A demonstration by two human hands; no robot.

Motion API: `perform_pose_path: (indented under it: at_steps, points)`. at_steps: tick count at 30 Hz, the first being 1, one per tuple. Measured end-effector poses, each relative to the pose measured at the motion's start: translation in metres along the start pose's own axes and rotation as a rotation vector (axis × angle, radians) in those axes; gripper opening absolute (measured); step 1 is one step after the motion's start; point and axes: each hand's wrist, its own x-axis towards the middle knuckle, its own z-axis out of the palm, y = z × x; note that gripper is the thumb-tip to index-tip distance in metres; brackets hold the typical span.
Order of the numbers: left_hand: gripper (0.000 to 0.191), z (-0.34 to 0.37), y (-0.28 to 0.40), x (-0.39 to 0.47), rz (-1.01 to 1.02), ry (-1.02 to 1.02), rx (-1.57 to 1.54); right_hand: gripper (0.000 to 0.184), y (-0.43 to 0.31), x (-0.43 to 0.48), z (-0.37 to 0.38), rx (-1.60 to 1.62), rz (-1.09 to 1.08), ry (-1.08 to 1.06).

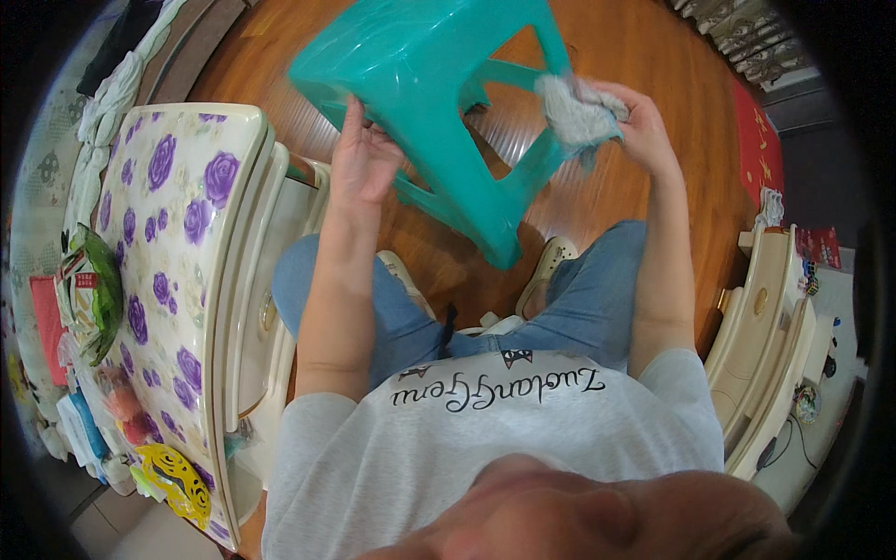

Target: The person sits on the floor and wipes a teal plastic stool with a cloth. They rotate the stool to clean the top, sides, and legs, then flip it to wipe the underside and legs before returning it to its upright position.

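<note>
A teal-green plastic stool (427,91) is tilted in front of me, one leg pointing towards my knees. My left hand (364,161) holds it at the left by the seat's edge, thumb on the outer side and the other fingers partly hidden. In my right hand (640,129) is a crumpled grey-white cloth (577,115) with a bluish edge. The cloth lies against or just over the stool's right-hand legs; blur hides whether it touches. Between my knees, the stool's nearest leg hangs above the wooden floor (616,49).
On my left stands a cream cabinet (245,280) whose purple-rose top (182,266) bears a green bag (98,294) and a yellow openwork item (175,483). Another cream cabinet (752,329) stands right, below a red mat (759,147). Patterned curtains (735,31) hang at upper right.
</note>
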Motion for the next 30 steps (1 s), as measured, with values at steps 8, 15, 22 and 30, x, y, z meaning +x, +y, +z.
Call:
perform_pose_path:
  at_steps: [8,15,22,30]
  points:
    - [0.051,0.0,0.0,0.003,0.063,-0.054,-0.026,0.051,-0.051,-0.035,0.142,-0.605,-0.498,-0.023]
    - [0.054,-0.007,0.021,0.013,0.072,0.025,-0.054,0.039,0.006,-0.064,0.118,-0.876,-0.061,-0.439]
    - [0.058,-0.004,0.027,0.007,0.11,0.131,-0.014,0.03,0.066,-0.006,0.011,-0.66,0.166,-0.113]
    - [0.057,-0.015,0.024,0.013,0.123,0.17,-0.04,0.047,0.092,0.03,0.077,-0.741,-0.067,0.276]
